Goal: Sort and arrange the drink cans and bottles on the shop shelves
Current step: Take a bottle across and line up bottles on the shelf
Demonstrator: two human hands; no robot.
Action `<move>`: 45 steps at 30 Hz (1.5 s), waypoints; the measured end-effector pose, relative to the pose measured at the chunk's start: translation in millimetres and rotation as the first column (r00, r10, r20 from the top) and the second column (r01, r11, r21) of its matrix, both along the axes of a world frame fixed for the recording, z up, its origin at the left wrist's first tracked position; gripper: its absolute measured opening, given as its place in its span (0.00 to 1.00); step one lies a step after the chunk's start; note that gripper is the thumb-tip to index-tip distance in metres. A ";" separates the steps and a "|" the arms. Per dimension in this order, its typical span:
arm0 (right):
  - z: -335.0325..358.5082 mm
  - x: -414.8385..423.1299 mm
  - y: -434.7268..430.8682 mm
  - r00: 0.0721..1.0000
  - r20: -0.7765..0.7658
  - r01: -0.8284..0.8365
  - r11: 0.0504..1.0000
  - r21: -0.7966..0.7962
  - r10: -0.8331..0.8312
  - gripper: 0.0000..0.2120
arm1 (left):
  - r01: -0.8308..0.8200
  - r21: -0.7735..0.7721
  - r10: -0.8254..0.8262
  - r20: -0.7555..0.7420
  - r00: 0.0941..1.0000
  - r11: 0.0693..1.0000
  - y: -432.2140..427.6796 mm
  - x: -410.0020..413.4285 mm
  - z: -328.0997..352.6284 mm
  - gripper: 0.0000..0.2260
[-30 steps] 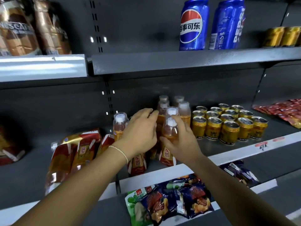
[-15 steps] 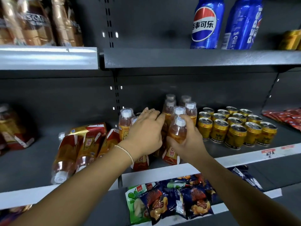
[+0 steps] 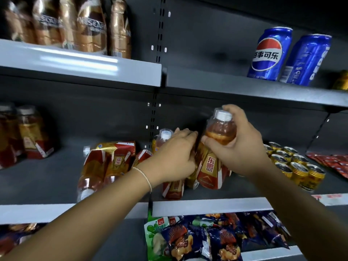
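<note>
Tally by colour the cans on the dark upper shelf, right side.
Blue cans: 2
Gold cans: 1, cut off by the frame edge
Total in view on the dark upper shelf: 3

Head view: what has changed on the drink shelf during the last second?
The right hand, gripping one orange bottle near its top, has lifted it above the others. The left hand still rests on the neighbouring bottles. The gold cans, the Pepsi cans and the toppled bottles stayed where they were.
</note>
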State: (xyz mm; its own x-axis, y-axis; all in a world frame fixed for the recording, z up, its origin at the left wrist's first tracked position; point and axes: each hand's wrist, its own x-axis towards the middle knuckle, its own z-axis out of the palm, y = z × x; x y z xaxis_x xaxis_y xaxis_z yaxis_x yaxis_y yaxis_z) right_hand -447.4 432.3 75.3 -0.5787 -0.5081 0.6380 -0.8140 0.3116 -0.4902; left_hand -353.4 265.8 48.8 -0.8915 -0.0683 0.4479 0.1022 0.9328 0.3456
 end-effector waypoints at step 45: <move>-84.0 284.9 -475.5 0.800 0.177 -0.600 0.775 0.199 0.574 0.39 | -0.687 0.541 0.733 0.176 0.657 0.485 -406.2 340.2 -100.6 0.30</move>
